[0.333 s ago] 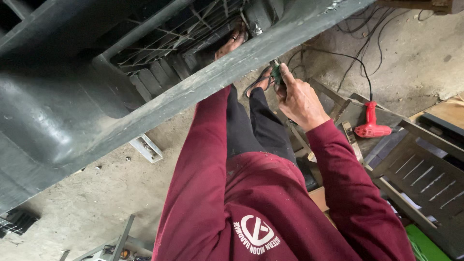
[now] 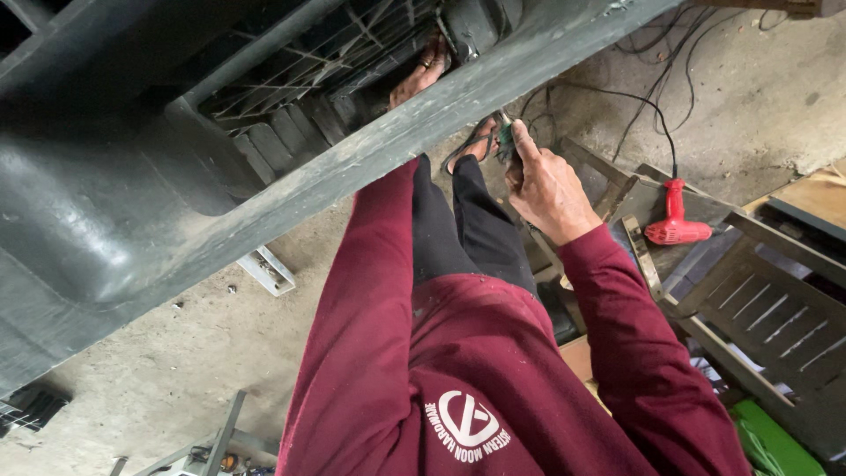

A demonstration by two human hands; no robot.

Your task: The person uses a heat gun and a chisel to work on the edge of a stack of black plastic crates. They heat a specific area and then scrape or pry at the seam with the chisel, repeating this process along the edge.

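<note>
I see a red pistol-shaped power tool [image 2: 674, 222] lying on a dark slatted metal frame [image 2: 767, 308], its black cable [image 2: 617, 97] trailing across the dusty concrete floor [image 2: 220, 353]. A small white bracket [image 2: 267, 270] lies on that floor. A green object [image 2: 775, 445] sits at the lower right.

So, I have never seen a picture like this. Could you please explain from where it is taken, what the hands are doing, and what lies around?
The camera sits on the person's head and looks down, so you see their own body in a dark red top and black trousers. A big grey metal frame crosses the picture in front of them. The left hand reaches behind the frame's beam, against a wire grid inside; whether it holds anything is hidden. The right hand is just below the beam, its fingers closed on a small green tool. On the concrete floor lie black cables, and a red power tool rests on a dark slatted piece on the right.
</note>
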